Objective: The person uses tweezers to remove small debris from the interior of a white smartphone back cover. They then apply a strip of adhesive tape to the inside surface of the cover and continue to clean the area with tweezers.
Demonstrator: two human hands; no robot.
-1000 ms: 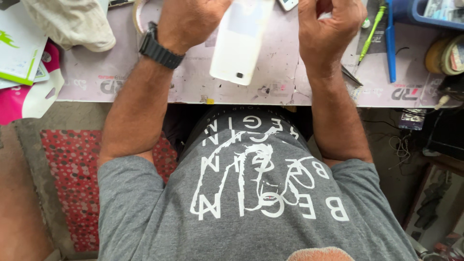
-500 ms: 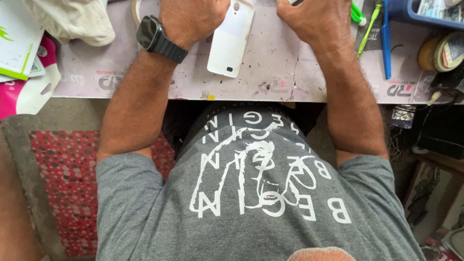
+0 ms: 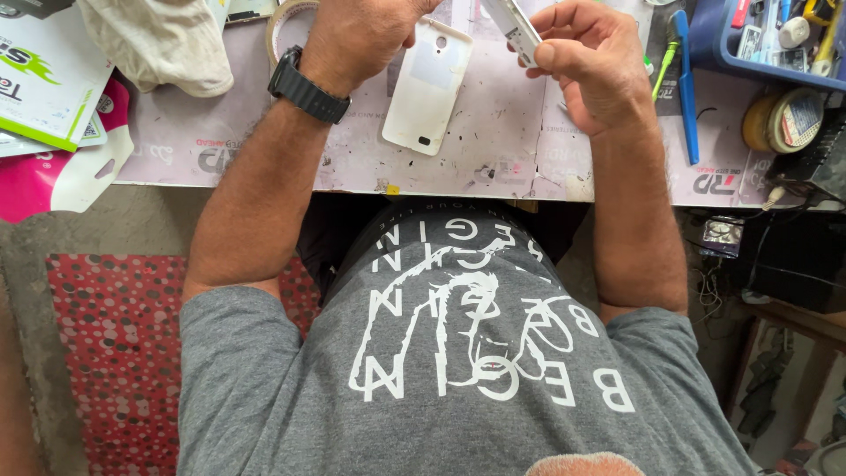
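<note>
A white phone case (image 3: pixel 429 84) lies flat on the worn work mat (image 3: pixel 493 150), its inner side up. My left hand (image 3: pixel 357 35), with a black watch (image 3: pixel 304 85) on the wrist, hovers over the case's top left corner; its fingertips run out of the top of the view. My right hand (image 3: pixel 586 66) pinches a slim white phone (image 3: pixel 514 26), seen edge-on, just right of the case and raised off the mat.
A beige cloth (image 3: pixel 163 40), a tape ring (image 3: pixel 286 22) and green-white packaging (image 3: pixel 44 79) lie at the left. Blue pen (image 3: pixel 685 88), green pen (image 3: pixel 663 62), blue tray (image 3: pixel 758 48) and a yellow tape roll (image 3: pixel 780 119) crowd the right. A red dotted rug (image 3: pixel 115 353) covers the floor.
The white case, earlier under both hands, now lies on the mat. My right hand has come off it and holds the slim phone up.
</note>
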